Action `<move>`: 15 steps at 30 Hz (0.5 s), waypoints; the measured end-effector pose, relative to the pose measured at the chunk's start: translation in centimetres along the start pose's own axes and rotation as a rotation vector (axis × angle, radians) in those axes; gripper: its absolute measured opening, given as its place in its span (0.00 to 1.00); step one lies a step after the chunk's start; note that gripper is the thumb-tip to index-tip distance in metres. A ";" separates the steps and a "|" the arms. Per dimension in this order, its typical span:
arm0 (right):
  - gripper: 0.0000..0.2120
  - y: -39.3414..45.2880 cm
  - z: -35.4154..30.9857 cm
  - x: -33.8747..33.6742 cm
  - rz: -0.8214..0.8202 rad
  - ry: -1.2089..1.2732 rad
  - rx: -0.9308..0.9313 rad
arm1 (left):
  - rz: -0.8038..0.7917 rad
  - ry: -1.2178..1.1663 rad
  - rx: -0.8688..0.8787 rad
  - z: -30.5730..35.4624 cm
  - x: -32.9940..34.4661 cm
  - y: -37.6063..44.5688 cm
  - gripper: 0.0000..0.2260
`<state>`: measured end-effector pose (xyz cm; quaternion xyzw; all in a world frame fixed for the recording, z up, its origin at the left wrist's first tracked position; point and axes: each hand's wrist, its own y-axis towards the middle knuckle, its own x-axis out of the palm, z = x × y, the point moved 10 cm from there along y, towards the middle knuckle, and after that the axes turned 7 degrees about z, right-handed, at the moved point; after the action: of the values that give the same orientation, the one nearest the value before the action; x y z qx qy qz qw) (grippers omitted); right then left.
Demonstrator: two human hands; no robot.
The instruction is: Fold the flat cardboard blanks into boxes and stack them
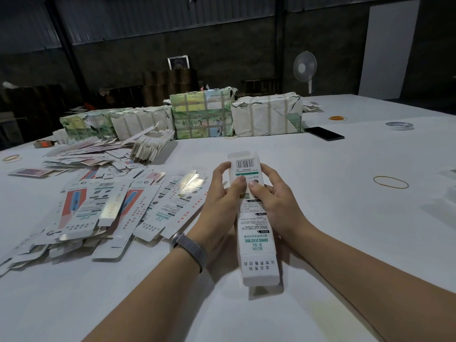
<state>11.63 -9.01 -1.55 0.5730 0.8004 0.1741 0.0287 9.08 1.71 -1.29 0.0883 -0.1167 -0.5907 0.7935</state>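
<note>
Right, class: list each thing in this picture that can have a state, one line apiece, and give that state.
Long white printed cardboard box: squared up into a sleeve, both end flaps unfolded, held off the table.
Left hand: grips the box, thumb on its face.
Right hand: grips the box, thumb on its face.
Flat printed cardboard blanks: unfolded, heaped loosely.
Paper-wrapped taped bundles: wrapping torn.
Black phone: screen dark, lying flat.
White pedestal fan: upright.

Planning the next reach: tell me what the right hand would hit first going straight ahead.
Probably the phone: the right hand, holding the box, points away over bare table. Depth is unclear.
</note>
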 end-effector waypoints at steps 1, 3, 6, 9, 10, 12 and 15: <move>0.18 0.0 0.1 0.0 0.003 0.001 0.008 | -0.014 -0.015 -0.012 -0.1 0.0 0.1 0.15; 0.19 0.0 0.2 -0.1 0.002 0.001 0.019 | -0.043 -0.030 -0.040 -0.3 -0.1 0.0 0.14; 0.19 0.1 0.3 -0.1 -0.002 -0.001 0.029 | -0.069 0.002 -0.061 -0.5 -0.2 -0.1 0.14; 0.18 0.0 0.3 -0.1 -0.007 0.010 0.037 | -0.089 -0.014 -0.063 -0.5 -0.1 0.0 0.13; 0.18 -0.1 0.3 -0.1 -0.009 0.018 0.040 | -0.094 -0.021 -0.063 -0.5 -0.1 0.0 0.13; 0.17 -0.1 0.3 0.0 -0.011 0.034 0.046 | -0.103 -0.035 -0.066 -0.6 -0.1 0.0 0.12; 0.13 0.1 0.2 -0.5 0.027 0.049 0.047 | -0.109 -0.060 -0.065 -0.6 0.0 0.0 0.13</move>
<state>11.92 -9.36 -1.78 0.5797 0.7970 0.1695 -0.0068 9.29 1.70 -1.86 0.0513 -0.1162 -0.6387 0.7589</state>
